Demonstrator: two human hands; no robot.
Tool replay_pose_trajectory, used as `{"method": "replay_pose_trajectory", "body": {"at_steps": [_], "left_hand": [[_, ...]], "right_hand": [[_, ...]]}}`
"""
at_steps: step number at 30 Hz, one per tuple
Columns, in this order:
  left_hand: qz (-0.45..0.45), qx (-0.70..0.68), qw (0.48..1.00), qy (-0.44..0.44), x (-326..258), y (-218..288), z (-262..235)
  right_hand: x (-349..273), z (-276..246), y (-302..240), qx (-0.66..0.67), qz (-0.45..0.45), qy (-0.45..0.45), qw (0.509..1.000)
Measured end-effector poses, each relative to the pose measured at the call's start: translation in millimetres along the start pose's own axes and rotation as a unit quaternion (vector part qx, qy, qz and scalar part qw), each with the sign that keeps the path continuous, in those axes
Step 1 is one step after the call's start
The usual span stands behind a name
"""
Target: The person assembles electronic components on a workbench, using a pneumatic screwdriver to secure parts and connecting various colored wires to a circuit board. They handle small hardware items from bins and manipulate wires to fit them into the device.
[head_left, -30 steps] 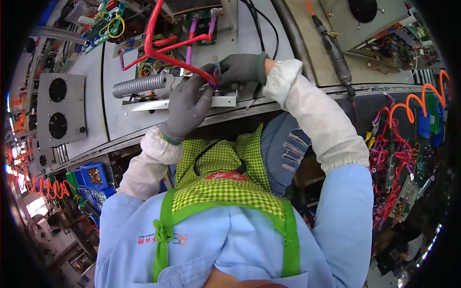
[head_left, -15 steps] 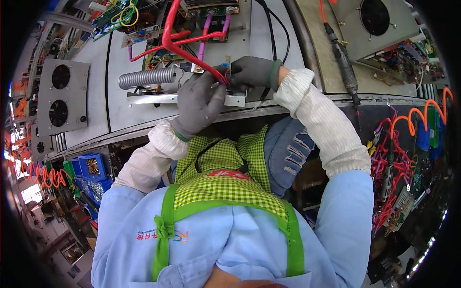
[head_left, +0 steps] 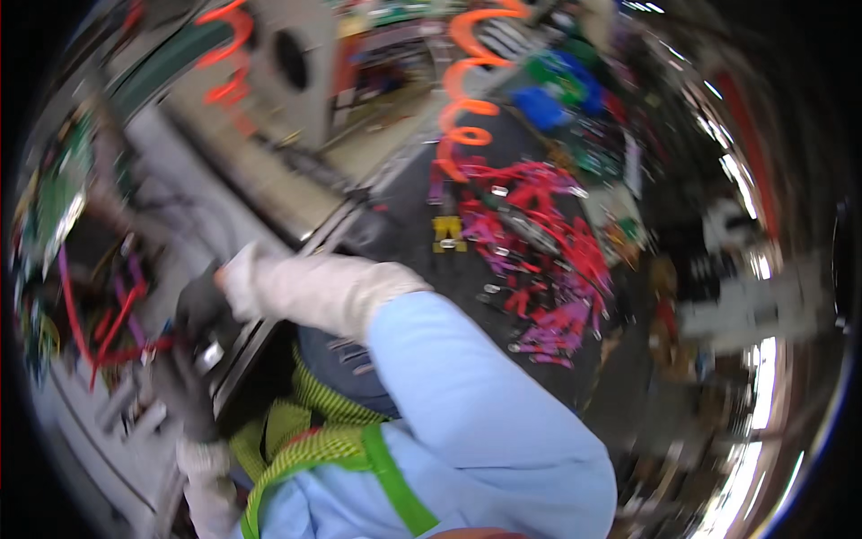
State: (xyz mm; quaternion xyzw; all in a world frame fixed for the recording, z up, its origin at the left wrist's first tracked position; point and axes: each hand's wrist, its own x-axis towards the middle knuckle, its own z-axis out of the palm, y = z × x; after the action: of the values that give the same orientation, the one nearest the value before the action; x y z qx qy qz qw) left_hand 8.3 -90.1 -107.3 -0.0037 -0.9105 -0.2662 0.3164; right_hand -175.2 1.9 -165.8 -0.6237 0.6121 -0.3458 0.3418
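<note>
The head view is smeared by motion, with both gloved hands at its left side. My left hand (head_left: 182, 391), in a grey glove, reaches up to the end of a thick red cable (head_left: 112, 357), its fingers closed around it. Just beyond, my right hand (head_left: 203, 304) is curled at the same cable end; what its fingers hold is hidden. The cable runs left to an open electronic assembly (head_left: 103, 292) with purple-sleeved ends. Near the left hand a silver coiled cylinder (head_left: 117, 406) shows blurred.
A pile of red and purple cables (head_left: 539, 251) lies on a dark surface to the right, with a yellow piece (head_left: 447, 234) beside it. An orange coiled hose (head_left: 462, 99) hangs above. Blue bins (head_left: 543, 106) stand behind. A grey housing with a fan (head_left: 292, 58) stands at the back.
The view has swung to the right, so the hands and assembly now appear at the left and the cable pile near the middle. Both hands stay together at the red cable's end.
</note>
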Motion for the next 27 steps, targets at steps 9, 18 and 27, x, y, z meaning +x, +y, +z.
{"method": "replay_pose_trajectory", "body": {"at_steps": [9, 18, 27], "left_hand": [[-0.092, 0.007, 0.995, -0.039, -8.9, -10.6, -3.1], [-0.076, 0.018, 0.996, -0.040, -5.0, -1.1, -4.0], [-0.091, 0.028, 0.994, -0.047, -4.2, 1.7, -5.4]], "right_hand": [[20.3, -1.3, 16.6, -0.019, 0.040, -0.075, 0.996], [36.1, 2.0, 39.9, -0.114, -0.087, -0.127, 0.981], [10.7, 3.1, 3.1, -0.002, 0.131, -0.045, 0.990]]}}
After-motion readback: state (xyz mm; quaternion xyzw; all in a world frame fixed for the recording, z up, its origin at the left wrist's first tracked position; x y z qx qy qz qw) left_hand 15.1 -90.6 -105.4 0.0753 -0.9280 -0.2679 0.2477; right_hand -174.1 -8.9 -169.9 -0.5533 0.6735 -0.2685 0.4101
